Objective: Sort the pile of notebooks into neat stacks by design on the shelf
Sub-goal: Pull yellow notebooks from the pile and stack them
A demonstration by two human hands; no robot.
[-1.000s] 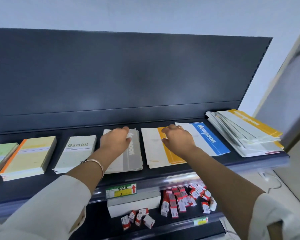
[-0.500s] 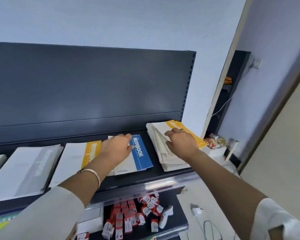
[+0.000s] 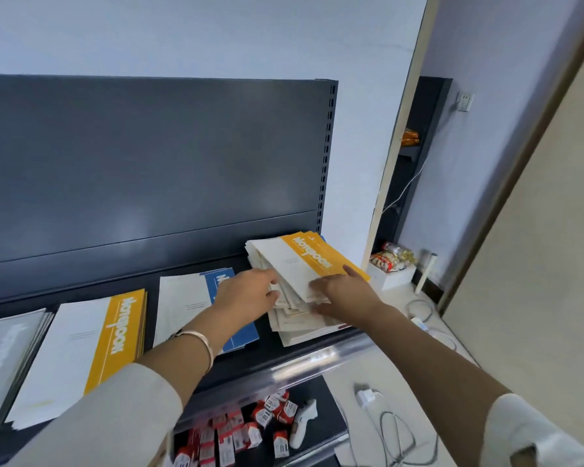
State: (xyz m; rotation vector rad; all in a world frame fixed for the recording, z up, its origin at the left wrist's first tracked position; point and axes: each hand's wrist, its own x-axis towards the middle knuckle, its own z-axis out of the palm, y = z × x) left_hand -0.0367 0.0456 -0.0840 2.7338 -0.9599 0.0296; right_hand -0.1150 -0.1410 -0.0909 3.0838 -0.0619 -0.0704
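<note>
The mixed pile of notebooks [image 3: 294, 318] lies fanned at the right end of the dark shelf [image 3: 267, 348], topped by an orange-striped notebook [image 3: 304, 264]. My left hand [image 3: 250, 294] reaches over the blue stack [image 3: 186, 301], its fingertips tucked into the pile's left edge. My right hand [image 3: 348, 291] grips the pile's front right, with its fingers slipped under the upper notebooks and one finger along the orange stripe. To the left lie the orange-striped stack [image 3: 81, 348] and, at the frame's edge, a grey-striped stack [image 3: 4, 358].
The shelf's tall dark back panel [image 3: 149, 163] rises behind the stacks. A lower shelf holds several small red-and-white boxes [image 3: 236, 433] and a white handheld device [image 3: 304, 423]. A charger and cables [image 3: 368, 397] lie on the floor at right, beside a white box with snack packets [image 3: 390, 264].
Both hands have left the grey and orange stacks and moved right to the mixed pile. My view has swung right with them, and my fingers now dig into the pile.
</note>
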